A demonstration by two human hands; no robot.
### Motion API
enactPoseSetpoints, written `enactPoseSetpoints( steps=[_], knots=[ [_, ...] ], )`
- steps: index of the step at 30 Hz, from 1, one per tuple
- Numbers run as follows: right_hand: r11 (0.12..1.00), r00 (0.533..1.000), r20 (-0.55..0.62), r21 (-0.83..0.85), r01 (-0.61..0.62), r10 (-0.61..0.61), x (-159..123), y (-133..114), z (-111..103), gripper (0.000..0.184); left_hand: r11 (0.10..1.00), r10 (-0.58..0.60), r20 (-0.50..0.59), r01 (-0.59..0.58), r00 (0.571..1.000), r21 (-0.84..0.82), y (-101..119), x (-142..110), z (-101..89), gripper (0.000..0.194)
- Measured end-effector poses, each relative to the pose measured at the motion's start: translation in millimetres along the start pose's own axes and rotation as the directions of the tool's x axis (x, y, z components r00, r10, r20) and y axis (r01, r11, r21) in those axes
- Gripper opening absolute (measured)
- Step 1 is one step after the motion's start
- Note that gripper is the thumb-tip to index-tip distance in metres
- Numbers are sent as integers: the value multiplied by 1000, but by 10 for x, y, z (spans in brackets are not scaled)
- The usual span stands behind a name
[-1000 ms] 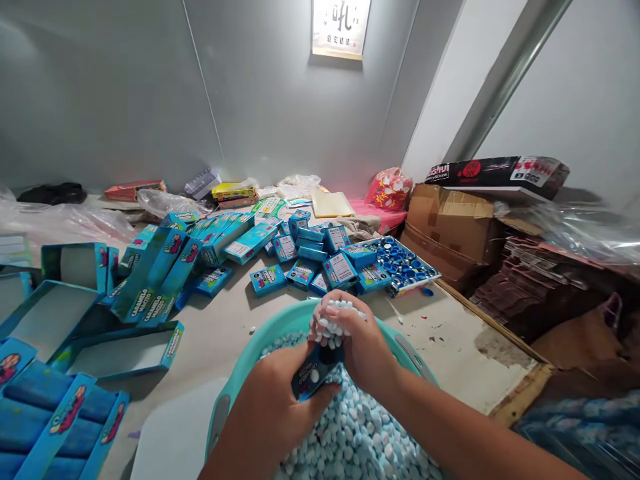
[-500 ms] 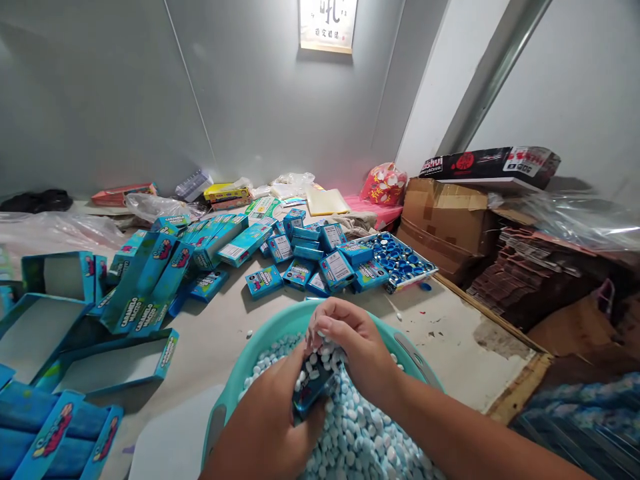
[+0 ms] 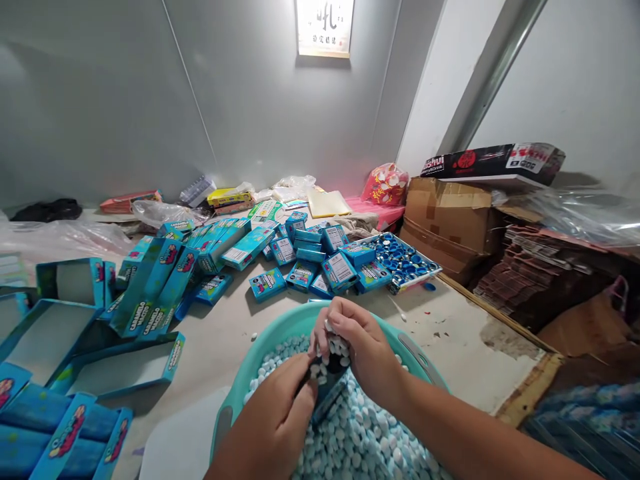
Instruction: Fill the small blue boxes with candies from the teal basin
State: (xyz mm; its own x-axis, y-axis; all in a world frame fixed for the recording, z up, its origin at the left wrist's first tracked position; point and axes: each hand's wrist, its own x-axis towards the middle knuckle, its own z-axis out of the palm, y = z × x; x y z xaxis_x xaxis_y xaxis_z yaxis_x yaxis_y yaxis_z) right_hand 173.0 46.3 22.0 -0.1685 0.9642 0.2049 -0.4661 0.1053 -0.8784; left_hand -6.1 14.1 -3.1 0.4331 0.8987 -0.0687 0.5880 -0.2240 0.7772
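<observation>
A teal plastic basin (image 3: 273,335) at the bottom centre is heaped with small white and pale blue tablets (image 3: 357,437). Over it my left hand (image 3: 277,417) is closed round a small dark blue box (image 3: 327,393), held tilted with its mouth up. My right hand (image 3: 357,343) is cupped shut on a handful of tablets right above the box's mouth, fingertips touching the left hand's. Part of the box is hidden by both hands.
Small light blue boxes (image 3: 313,260) lie piled beyond the basin, beside a tray of blue caps (image 3: 407,257). Open blue display cartons (image 3: 120,363) crowd the left side. Cardboard boxes (image 3: 450,223) and stacked goods stand at right, past the table's wooden edge (image 3: 493,313).
My right hand dipped into the tablets and came back over the box with a handful. The left hand tilted the box more upright and shifted slightly right.
</observation>
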Motion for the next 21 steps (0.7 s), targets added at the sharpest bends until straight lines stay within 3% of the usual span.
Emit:
enactPoseSetpoints(
  steps=[5,10,15,21],
  knots=[
    [1000,999,45,-23,12,-10,-43,-15,11,28,996,67,-3,-67,998,-55,169,107,-20,36],
    [998,997,68,-56,24,-21,-64,-13,10,28,995,-54,-185,38,981,-91,143,80,-9,19],
    [996,995,98,-80,39,-31,-56,-25,28,28,981,157,-249,-179,956,-70,116,96,-23,15],
    [993,994,107,-107,38,-27,-66,-71,32,28,972,195,-193,-216,962,-95,119,99,-56,19]
  ],
)
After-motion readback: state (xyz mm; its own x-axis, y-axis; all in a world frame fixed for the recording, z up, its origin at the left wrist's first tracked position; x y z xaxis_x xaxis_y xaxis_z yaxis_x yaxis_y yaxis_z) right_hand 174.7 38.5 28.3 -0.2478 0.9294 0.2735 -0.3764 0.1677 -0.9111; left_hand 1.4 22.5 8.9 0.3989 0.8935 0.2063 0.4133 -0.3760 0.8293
